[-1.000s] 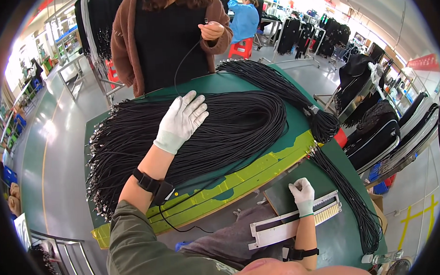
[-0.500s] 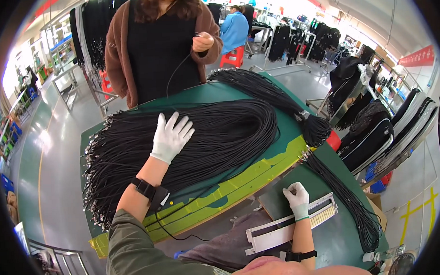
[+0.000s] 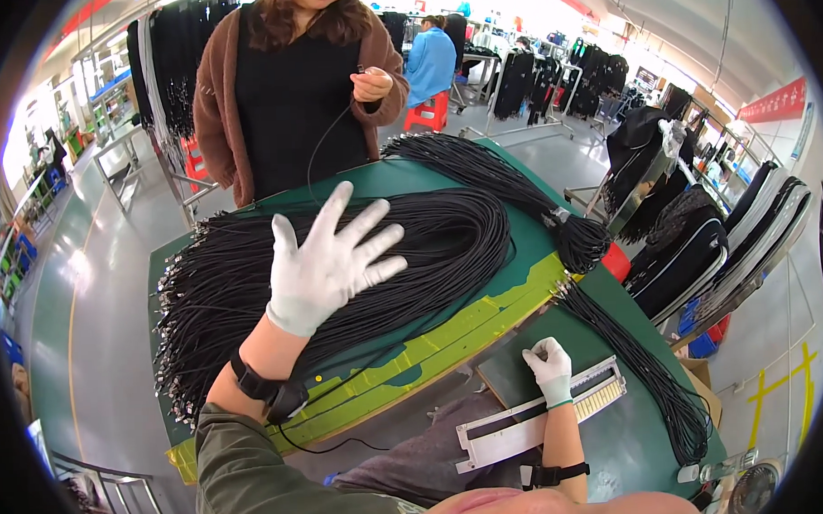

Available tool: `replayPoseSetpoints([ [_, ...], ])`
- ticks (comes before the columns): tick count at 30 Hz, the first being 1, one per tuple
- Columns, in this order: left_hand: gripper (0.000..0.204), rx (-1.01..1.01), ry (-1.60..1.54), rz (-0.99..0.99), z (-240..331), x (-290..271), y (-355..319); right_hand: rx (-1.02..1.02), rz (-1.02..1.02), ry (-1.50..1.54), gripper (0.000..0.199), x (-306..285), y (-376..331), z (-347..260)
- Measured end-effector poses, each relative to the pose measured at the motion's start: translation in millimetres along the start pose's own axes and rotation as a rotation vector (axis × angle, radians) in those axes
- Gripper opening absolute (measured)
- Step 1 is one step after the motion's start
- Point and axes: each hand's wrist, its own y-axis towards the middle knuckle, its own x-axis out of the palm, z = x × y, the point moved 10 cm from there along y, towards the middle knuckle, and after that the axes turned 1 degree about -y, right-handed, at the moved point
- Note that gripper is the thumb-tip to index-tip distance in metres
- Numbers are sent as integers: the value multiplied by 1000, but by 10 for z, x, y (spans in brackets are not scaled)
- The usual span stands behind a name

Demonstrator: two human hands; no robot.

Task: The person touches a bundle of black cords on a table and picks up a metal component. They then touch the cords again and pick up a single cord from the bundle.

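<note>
My left hand [image 3: 326,264], in a white glove, has its fingers spread wide above a large looped bundle of thin black cords [image 3: 412,275]. It holds nothing. Small shiny tips [image 3: 165,347] fringe the bundle's left end. My right hand [image 3: 550,370], also gloved in white, is curled at the near right, beside and partly over a long white slotted frame [image 3: 500,449] with a row of pale yellow pieces [image 3: 601,401]. Whatever its fingers may hold is too small or hidden. Right of that hand lies a thinner bundle of black cords [image 3: 628,363].
Another cord bundle [image 3: 481,168], tied near its end, crosses the green table's [image 3: 400,175] far right. Yellow-green tape [image 3: 433,347] covers the near edge. Across the table stands a person [image 3: 297,98] holding one cord. A small fan [image 3: 755,490] is at lower right; loaded racks [image 3: 678,234] stand beyond.
My left hand has lifted off the cord bundle toward me, and its fingers have spread wider. My right hand stays curled in nearly the same place. The view has shifted slightly.
</note>
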Motion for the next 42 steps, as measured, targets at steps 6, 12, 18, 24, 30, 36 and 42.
replayPoseSetpoints([
  [6, 95, -197, -18, -59, -451, 534, -202, -29, 2, 4, 20, 16, 15, -24],
  [12, 44, -520, 225, -59, -1034, 204, -619, 12, -14, 33, 20, -20, -13, -65],
  [18, 21, -892, 225, 185, -1653, -183, -1094, -25, 7, 50, 20, -30, 30, -69],
  [24, 21, -932, 457, 154, -1709, -254, -1141, -48, 4, 58, 19, -24, -9, -112],
  [30, 19, -705, 872, 213, -1294, -481, -675, -60, -7, 56, 22, 37, 1, 84],
  [36, 43, -125, 1664, -234, -1124, 145, -38, -157, 77, -33, 21, -114, -63, -117],
  [42, 75, 71, 2096, -436, -1261, 303, 80, -157, 24, -58, 22, -5, -61, -125],
])
